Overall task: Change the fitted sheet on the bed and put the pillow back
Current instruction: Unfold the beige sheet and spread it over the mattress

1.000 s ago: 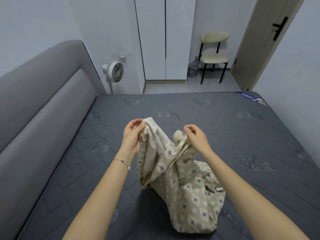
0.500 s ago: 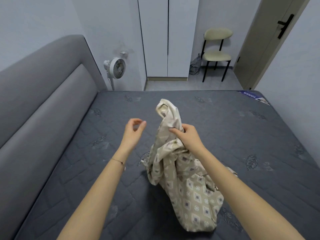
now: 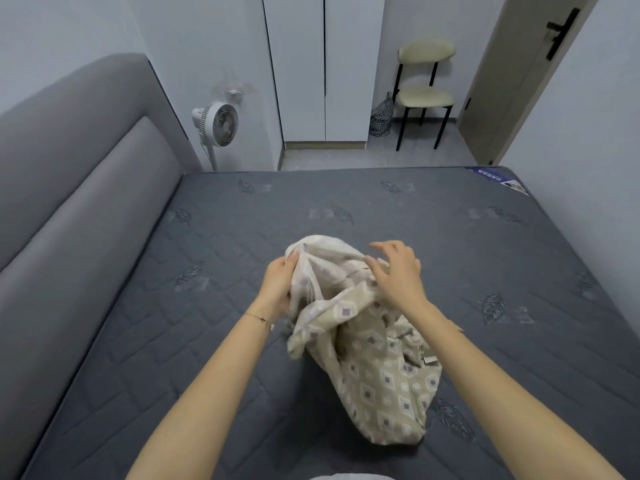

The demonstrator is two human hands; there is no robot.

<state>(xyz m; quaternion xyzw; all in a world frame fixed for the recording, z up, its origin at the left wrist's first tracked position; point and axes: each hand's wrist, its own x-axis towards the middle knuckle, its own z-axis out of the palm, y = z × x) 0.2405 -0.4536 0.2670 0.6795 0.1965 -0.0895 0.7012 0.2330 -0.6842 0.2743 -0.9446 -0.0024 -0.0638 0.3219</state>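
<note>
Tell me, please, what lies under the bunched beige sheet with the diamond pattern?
Under the bunched beige diamond-patterned sheet lies the bare dark grey quilted mattress. The patch right beneath it is covered, so nothing there can be checked.

- Blue label (image 3: 498,180) on mattress (image 3: 450,244) corner, far beyond right hand (image 3: 398,271): white print, too small to read.
- Small tag (image 3: 430,359) on sheet (image 3: 388,386), nearer than right hand, by forearm: nothing legible.

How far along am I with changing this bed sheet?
Done: the grey quilted mattress lies bare. In hand: your left hand grips the bunched beige diamond-patterned sheet; the right hand spreads open over it. Left: spreading it, fitting corners, returning the pillow, not in view.
</note>
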